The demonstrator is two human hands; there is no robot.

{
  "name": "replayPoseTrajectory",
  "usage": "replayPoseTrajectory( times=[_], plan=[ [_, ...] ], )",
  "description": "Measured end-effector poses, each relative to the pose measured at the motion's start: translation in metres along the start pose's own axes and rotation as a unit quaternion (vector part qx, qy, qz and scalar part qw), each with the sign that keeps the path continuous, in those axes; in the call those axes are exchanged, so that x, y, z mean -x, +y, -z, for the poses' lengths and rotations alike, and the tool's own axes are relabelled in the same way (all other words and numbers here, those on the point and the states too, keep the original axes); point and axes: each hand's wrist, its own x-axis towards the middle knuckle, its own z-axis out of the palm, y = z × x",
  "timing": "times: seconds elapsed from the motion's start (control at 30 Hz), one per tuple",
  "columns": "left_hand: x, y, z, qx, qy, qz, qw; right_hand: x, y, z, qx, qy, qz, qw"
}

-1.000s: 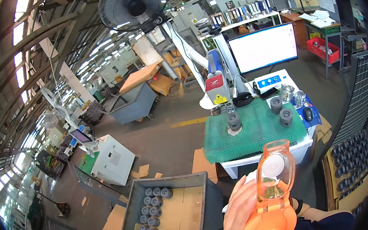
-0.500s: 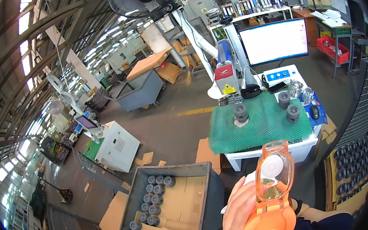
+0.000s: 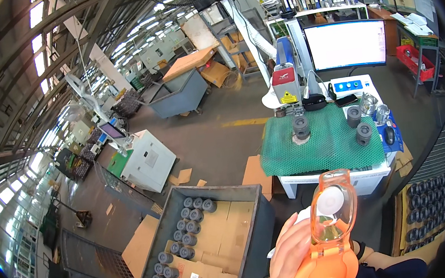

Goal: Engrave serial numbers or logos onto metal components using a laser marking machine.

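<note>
Close in front of me is a water bottle (image 3: 325,269) with an orange top and a clear, orange-rimmed flip lid that stands raised. My left hand (image 3: 290,254) has its fingers curled against the bottle's left side. Something white (image 3: 304,216), perhaps a cloth or tissue, shows by those fingers. My right forearm comes in from the lower right, with a dark band at the wrist (image 3: 360,249); the bottle hides the fingers of my right hand. Beyond the bottle, grey pistons (image 3: 301,127) stand on a green mat (image 3: 324,152) under a red-and-blue marking machine head (image 3: 284,78).
A grey bin (image 3: 262,202) at lower left holds rows of pistons on cardboard. Right of the mat are a control box (image 3: 348,86), clear glass-like pieces and a mouse (image 3: 389,135). A lit monitor (image 3: 345,44) stands behind. More dark parts (image 3: 429,204) fill a crate at lower right.
The whole scene has shifted a little to the right and tilted slightly as my head moved. Hands and bottle keep the same place and pose in the picture.
</note>
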Motion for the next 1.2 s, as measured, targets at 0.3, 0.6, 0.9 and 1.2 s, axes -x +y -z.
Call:
replayPoseTrajectory(
  times=[0.3, 0.6, 0.9, 1.2],
  plan=[
    [-0.010, 0.011, 0.006, -0.040, 0.019, 0.026, 0.999, -0.002, -0.004, -0.009, -0.054, -0.011, -0.022, 0.998],
    [-0.029, 0.014, 0.036, 0.143, -0.016, 0.084, 0.986, -0.018, 0.004, -0.020, -0.195, -0.022, -0.073, 0.978],
    [-0.010, -0.021, 0.048, 0.024, 0.072, -0.049, 0.996, -0.019, 0.040, -0.009, 0.111, -0.017, -0.083, 0.990],
    [0.001, -0.030, 0.043, -0.110, 0.064, -0.079, 0.989, -0.027, 0.082, 0.000, -0.313, 0.012, -0.196, 0.929]
  ],
)
